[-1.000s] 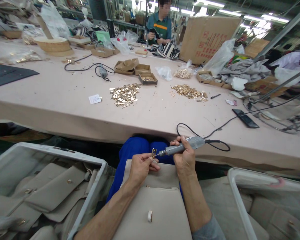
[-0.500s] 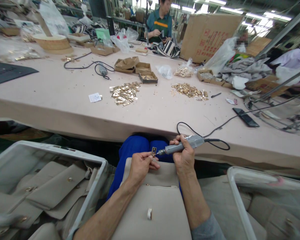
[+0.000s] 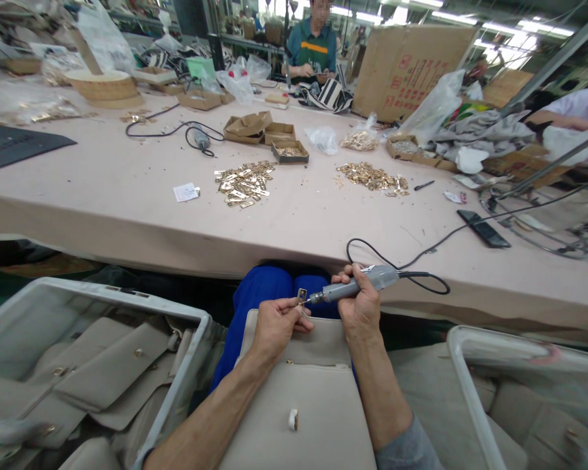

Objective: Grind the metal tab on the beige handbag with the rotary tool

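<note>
My left hand (image 3: pixel 276 324) pinches a small gold metal plate (image 3: pixel 301 297) upright above a beige bag (image 3: pixel 304 405) that lies on my lap. My right hand (image 3: pixel 360 307) is wrapped round a grey electric screwdriver (image 3: pixel 357 285), whose tip touches the plate from the right. Its black cable (image 3: pixel 396 261) loops back over the table edge. A small white loop sits on the bag's flap.
A pink table (image 3: pixel 127 196) carries two heaps of gold fittings (image 3: pixel 245 183), small cardboard boxes (image 3: pixel 269 137), a second corded tool (image 3: pixel 200 139) and a black phone (image 3: pixel 484 228). Grey bins (image 3: pixel 196 326) of beige bag parts flank my legs. A person in green (image 3: pixel 313 52) works opposite.
</note>
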A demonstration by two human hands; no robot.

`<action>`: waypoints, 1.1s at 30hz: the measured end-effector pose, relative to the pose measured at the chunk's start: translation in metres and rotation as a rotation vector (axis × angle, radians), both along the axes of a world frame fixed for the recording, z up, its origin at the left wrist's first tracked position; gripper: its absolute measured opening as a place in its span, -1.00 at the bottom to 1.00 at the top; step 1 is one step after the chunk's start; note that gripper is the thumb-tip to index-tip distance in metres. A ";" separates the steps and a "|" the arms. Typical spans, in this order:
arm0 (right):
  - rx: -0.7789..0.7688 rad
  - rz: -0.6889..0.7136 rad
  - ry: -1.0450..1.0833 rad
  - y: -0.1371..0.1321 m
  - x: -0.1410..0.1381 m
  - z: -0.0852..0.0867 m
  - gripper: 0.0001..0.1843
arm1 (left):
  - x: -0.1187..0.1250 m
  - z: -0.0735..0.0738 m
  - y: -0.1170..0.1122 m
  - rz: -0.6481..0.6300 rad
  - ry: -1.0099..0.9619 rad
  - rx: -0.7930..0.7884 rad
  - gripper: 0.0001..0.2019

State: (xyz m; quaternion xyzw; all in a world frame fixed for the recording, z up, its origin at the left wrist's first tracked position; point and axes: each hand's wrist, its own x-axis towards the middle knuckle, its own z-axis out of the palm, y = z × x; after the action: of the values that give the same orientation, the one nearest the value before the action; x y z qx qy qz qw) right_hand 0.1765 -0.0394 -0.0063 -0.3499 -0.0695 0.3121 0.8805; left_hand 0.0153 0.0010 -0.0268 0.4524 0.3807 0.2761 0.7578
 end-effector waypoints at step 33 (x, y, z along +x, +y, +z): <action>0.025 0.022 -0.002 -0.002 -0.003 0.005 -0.66 | 0.001 0.000 0.001 0.035 -0.002 0.009 -0.77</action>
State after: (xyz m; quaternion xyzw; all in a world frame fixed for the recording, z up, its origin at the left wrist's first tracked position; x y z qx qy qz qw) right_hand 0.1735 -0.0417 -0.0017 -0.3386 -0.0780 0.3203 0.8813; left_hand 0.0158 0.0015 -0.0270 0.4490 0.3863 0.2915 0.7512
